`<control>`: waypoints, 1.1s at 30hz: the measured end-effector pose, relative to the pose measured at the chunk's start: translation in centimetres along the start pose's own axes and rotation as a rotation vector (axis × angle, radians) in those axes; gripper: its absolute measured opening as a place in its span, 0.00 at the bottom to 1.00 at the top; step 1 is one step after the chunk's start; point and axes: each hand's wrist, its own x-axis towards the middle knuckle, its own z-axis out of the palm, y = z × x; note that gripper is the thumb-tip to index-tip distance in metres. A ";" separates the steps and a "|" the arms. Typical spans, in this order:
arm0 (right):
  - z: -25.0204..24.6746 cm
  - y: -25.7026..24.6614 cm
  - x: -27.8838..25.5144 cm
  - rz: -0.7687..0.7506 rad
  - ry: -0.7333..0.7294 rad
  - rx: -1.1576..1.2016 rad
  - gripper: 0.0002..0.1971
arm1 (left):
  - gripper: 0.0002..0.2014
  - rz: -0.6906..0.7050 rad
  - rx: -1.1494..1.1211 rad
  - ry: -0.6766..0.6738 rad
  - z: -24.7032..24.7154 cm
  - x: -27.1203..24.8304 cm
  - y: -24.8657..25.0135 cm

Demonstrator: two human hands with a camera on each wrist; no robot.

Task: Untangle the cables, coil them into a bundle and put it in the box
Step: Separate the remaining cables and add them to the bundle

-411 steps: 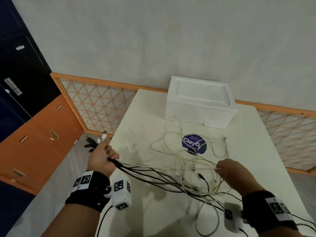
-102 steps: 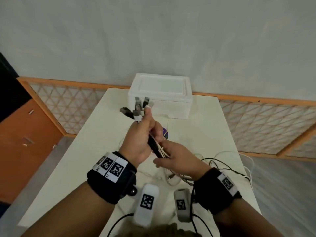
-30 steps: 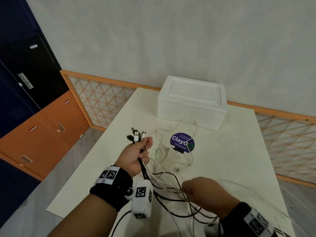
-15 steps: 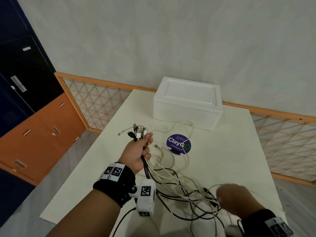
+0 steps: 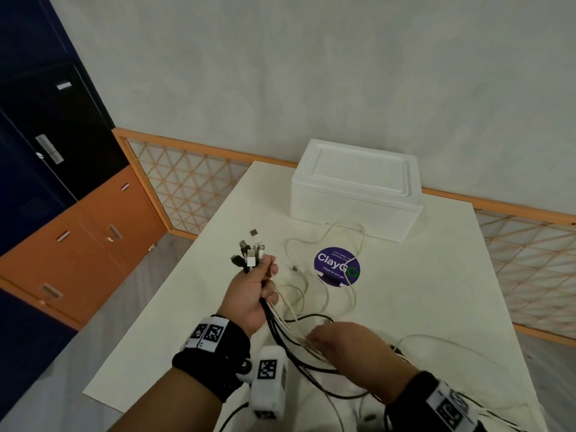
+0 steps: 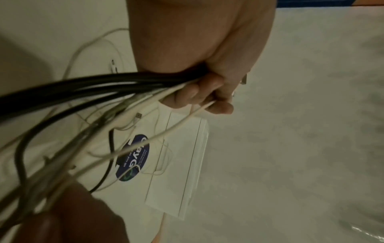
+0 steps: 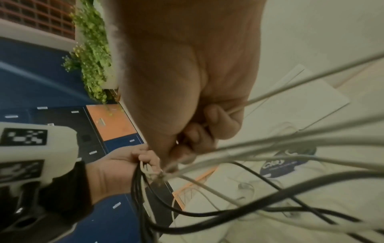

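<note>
both hands are on the cables (image 5: 299,310). left hand (image 5: 252,294) is raised above the near-left part of the tabletop (image 5: 436,291) with its fingers curled tight round a gathered bunch of black and white cables; the plug ends (image 5: 249,255) stick up out of the top of the fist, fanned apart. from the left wrist view, the fingers (image 6: 207,92) wrap the bunch, black strands lying above the white ones, and one white strand runs out between the lower fingers.

right hand (image 5: 346,344) is lower and nearer, just right of the left forearm, knuckles up. in the right wrist view its fingers (image 7: 209,125) are curled and pinch thin white strands that trail off to the right; the black cables sag beneath it in loose loops.

below the left hand the strands spread apart and drop to the tabletop, where white loops lie tangled between the hands and a round purple sticker (image 5: 337,267) printed "claygo". one white loop crosses the sticker and reaches close to the box. more cable trails to the near right edge of the tabletop.

white foam box (image 5: 355,188) stands at the far side of the tabletop with its lid on, well apart from both hands.
</note>
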 end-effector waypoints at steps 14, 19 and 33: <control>-1.1 -0.3 -1.5 0.093 0.082 -0.001 0.31 | 0.14 0.012 0.082 0.027 -1.4 -0.7 -0.4; -1.7 -4.9 1.3 0.075 0.095 0.116 0.52 | 0.15 -0.062 0.176 -0.097 -0.4 -2.6 -1.7; 0.9 2.0 -6.3 0.539 -0.129 -0.146 0.13 | 0.23 -0.106 -0.388 0.270 -13.3 1.3 5.3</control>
